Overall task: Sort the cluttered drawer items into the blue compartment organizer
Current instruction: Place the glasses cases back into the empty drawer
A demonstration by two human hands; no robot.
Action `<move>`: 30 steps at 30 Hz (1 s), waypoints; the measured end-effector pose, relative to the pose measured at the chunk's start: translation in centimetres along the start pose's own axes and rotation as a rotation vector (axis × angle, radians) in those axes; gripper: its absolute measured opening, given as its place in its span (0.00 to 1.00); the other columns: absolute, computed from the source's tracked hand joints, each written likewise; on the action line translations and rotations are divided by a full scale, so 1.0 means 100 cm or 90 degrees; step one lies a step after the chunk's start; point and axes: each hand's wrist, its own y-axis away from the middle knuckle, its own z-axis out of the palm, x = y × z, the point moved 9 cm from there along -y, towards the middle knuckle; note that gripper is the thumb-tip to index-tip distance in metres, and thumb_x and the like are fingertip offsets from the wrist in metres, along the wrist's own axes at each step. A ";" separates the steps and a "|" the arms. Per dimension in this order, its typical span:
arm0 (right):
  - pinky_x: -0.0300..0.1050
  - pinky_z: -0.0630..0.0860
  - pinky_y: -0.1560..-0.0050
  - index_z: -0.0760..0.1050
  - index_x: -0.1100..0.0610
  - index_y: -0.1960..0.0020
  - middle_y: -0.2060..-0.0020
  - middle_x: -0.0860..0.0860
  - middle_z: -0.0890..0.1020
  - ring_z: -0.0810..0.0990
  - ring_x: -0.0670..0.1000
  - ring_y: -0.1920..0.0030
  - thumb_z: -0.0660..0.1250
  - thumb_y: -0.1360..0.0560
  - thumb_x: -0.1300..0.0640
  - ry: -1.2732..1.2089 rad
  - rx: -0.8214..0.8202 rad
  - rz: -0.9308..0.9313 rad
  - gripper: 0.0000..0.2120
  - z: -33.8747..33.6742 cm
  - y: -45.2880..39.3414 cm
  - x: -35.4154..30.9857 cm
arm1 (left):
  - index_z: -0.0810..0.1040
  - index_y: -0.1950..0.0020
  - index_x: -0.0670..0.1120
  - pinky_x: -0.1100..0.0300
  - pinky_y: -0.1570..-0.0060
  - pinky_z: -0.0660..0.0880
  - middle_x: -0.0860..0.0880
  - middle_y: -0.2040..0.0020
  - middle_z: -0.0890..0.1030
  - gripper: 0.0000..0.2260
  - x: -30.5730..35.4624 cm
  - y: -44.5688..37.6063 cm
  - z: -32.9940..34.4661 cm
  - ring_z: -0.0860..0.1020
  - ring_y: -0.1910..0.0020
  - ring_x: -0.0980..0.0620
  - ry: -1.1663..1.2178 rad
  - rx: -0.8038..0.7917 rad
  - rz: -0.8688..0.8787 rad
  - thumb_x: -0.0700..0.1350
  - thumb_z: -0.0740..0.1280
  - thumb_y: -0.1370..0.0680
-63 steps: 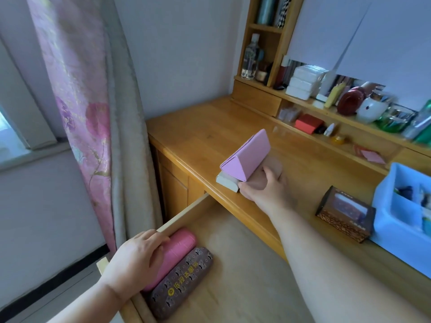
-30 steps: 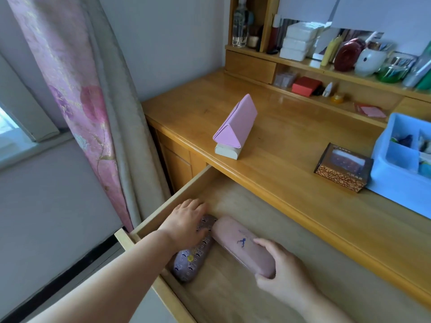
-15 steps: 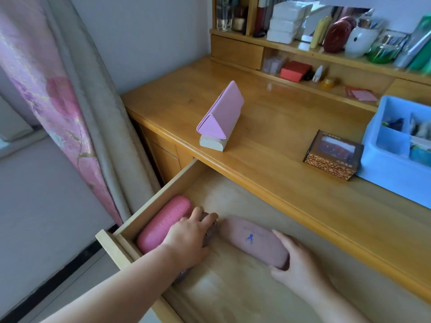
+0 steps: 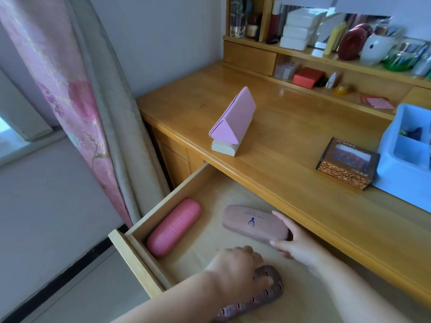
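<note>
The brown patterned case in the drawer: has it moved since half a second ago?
Yes. The left hand has pulled the brown case away from the pink case, toward the drawer's front.

From my remote station I see a room in a home, likely a bedroom or study: a pink floral curtain hangs by a window at left, a wooden tabletop stands against a plain wall, and its shelf holds household bottles, jars, small boxes and a white pot. An open drawer contains glasses cases.
</note>
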 end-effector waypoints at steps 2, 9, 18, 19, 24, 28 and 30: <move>0.44 0.79 0.53 0.63 0.41 0.29 0.45 0.51 0.76 0.79 0.52 0.53 0.68 0.25 0.62 -0.097 0.005 0.029 0.30 0.008 -0.011 -0.001 | 0.72 0.37 0.51 0.53 0.46 0.73 0.50 0.40 0.74 0.18 -0.050 0.007 -0.039 0.75 0.42 0.47 -0.013 0.153 -0.105 0.58 0.57 0.22; 0.40 0.76 0.65 0.67 0.52 0.34 0.48 0.50 0.75 0.76 0.52 0.63 0.65 0.23 0.61 -0.252 0.132 0.059 0.19 0.013 -0.038 0.008 | 0.55 0.25 0.41 0.55 0.43 0.74 0.44 0.35 0.68 0.30 -0.161 0.014 -0.052 0.70 0.39 0.45 -0.140 0.134 -0.385 0.47 0.62 0.24; 0.40 0.76 0.64 0.75 0.53 0.51 0.50 0.52 0.78 0.78 0.50 0.60 0.68 0.26 0.62 -0.340 0.212 0.066 0.06 0.000 -0.036 0.018 | 0.55 0.24 0.55 0.57 0.45 0.73 0.51 0.40 0.73 0.38 -0.160 0.028 -0.078 0.76 0.43 0.49 0.077 0.296 -0.249 0.64 0.66 0.29; 0.41 0.75 0.61 0.74 0.52 0.46 0.47 0.51 0.77 0.78 0.51 0.56 0.68 0.25 0.62 -0.314 0.186 0.049 0.10 0.007 -0.039 0.012 | 0.55 0.24 0.59 0.59 0.46 0.73 0.53 0.42 0.74 0.37 -0.159 0.034 -0.093 0.76 0.45 0.52 0.151 0.357 -0.212 0.66 0.65 0.30; 0.48 0.79 0.48 0.71 0.51 0.35 0.43 0.51 0.78 0.78 0.52 0.45 0.68 0.25 0.60 -0.115 0.080 -0.010 0.19 0.085 -0.052 -0.034 | 0.69 0.31 0.63 0.77 0.55 0.71 0.64 0.44 0.79 0.29 -0.174 0.036 -0.111 0.77 0.48 0.69 0.553 0.377 -0.172 0.65 0.66 0.32; 0.50 0.76 0.42 0.75 0.56 0.41 0.45 0.55 0.79 0.79 0.53 0.46 0.70 0.27 0.60 -0.063 0.124 -0.036 0.15 0.127 -0.063 -0.057 | 0.71 0.33 0.63 0.74 0.54 0.72 0.62 0.44 0.80 0.31 -0.183 0.038 -0.107 0.77 0.48 0.68 0.577 0.383 -0.163 0.67 0.68 0.35; 0.45 0.77 0.48 0.74 0.54 0.50 0.51 0.55 0.79 0.80 0.54 0.52 0.71 0.29 0.62 -0.063 0.150 -0.036 0.10 0.137 -0.066 -0.063 | 0.71 0.33 0.63 0.73 0.50 0.72 0.63 0.43 0.79 0.33 -0.184 0.039 -0.103 0.77 0.47 0.68 0.559 0.379 -0.165 0.68 0.68 0.37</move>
